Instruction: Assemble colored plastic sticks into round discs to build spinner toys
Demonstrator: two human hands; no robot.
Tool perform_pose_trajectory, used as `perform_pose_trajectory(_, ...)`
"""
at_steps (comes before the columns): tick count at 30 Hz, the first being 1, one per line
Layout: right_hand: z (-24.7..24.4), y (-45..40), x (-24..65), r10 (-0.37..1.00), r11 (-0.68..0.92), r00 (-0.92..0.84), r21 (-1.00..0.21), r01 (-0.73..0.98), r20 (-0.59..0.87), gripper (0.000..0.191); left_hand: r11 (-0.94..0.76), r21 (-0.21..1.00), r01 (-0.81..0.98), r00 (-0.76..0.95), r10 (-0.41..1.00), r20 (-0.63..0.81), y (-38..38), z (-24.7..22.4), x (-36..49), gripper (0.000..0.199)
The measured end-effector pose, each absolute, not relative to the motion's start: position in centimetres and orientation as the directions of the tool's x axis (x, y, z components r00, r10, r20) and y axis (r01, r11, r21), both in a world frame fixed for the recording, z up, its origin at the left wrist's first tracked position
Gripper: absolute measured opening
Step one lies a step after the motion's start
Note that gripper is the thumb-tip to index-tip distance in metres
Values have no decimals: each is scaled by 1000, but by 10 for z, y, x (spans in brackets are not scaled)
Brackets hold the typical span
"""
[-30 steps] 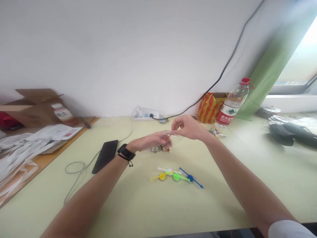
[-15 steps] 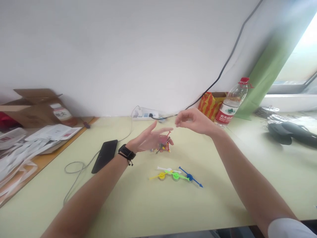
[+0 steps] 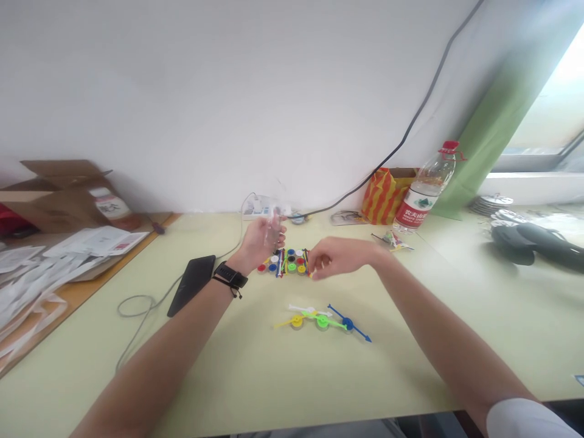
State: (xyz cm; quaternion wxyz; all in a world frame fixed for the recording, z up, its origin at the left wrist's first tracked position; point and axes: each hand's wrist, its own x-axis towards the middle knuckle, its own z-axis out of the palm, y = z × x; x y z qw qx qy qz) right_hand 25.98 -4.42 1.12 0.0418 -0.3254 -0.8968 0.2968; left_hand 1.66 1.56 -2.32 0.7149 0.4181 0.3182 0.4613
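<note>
My left hand [image 3: 255,243] is closed on a crumpled, see-through plastic bag [image 3: 274,226], which is blurred. Just beneath it on the table lies a compact set of small round discs [image 3: 292,260] in several colours, with thin coloured arrows between them. At the set's right end is my right hand [image 3: 336,257], its fingers curled in; what they grip is hidden. Nearer to me lie spinners with long arrows: a yellow spinner [image 3: 297,321], a green spinner [image 3: 323,321], a blue spinner [image 3: 348,324] and a partly covered white spinner [image 3: 296,308].
A small bundle of coloured arrows [image 3: 392,241] lies before the water bottle [image 3: 417,198] and a striped bag [image 3: 384,196]. To the left are a black phone [image 3: 191,285], a grey cable [image 3: 139,325] and a cardboard box [image 3: 59,204]. A power strip [image 3: 255,208] sits by the wall.
My left hand has moved up and left, turning from open-palmed to closed on the bag. My right hand has come down to the disc set, which now shows, as does the arrow bundle.
</note>
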Motion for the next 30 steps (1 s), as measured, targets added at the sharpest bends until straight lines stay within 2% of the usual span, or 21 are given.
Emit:
perform_pose_trajectory(3,-3,-56,228,487,627,-831,-555,547,-270,37,156,905,-395,312,950,-28,16,-26,18,25)
perform_pose_trajectory(5,-14,-61,212,442,627,-835,-553,550,-329,39,98,933,-346,326,945,21,15,-28,19,27)
perform_pose_trajectory(9,-27,-60,201,382,596,-844,-597,536,-376,22,2,982,-187,358,931,66,11,-30,19,34)
perform_pose_trajectory(13,-24,-55,210,396,557,-840,-630,541,-371,9,-71,994,-77,392,915,96,9,-31,21,36)
perform_pose_trajectory(19,-11,-50,223,369,520,-871,-704,484,-325,7,-123,992,-4,441,891,112,6,-34,20,50)
perform_pose_trajectory(22,1,-52,232,396,489,-878,-748,448,-268,7,-173,983,66,474,872,122,5,-34,20,53)
perform_pose_trajectory(25,23,-58,248,479,498,-865,-766,406,-147,10,-225,966,128,508,851,131,3,-33,21,51)
perform_pose_trajectory(28,48,-65,271,618,538,-786,-750,385,40,20,-278,945,171,572,809,135,-1,-30,23,48)
perform_pose_trajectory(30,60,-68,287,758,533,-607,-762,367,238,28,-314,931,187,612,779,140,-4,-27,24,45)
